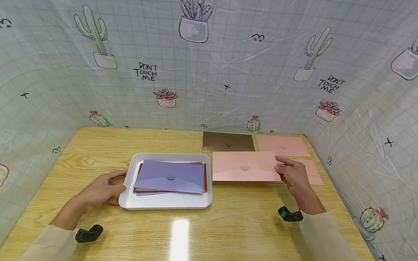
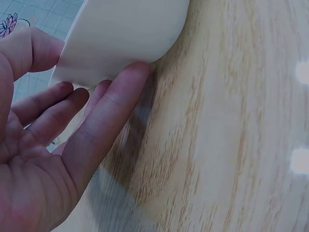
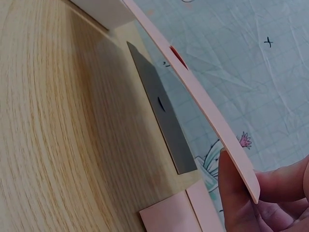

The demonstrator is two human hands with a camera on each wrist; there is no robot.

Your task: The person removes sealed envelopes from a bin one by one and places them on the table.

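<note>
A pink envelope with a rounded flap tab is raised off the table, right of the tray. My right hand pinches its right end between thumb and fingers; in the right wrist view the envelope appears edge-on. A white tray holds a stack of envelopes, a purple envelope on top and red edges beneath. My left hand holds the tray's left side. In the left wrist view its fingers touch the white tray wall and its lower edge.
A dark brown envelope lies at the table's back edge. Beside it is another pink envelope, and a further pink envelope lies partly behind my right hand. A patterned cloth hangs around the wooden table.
</note>
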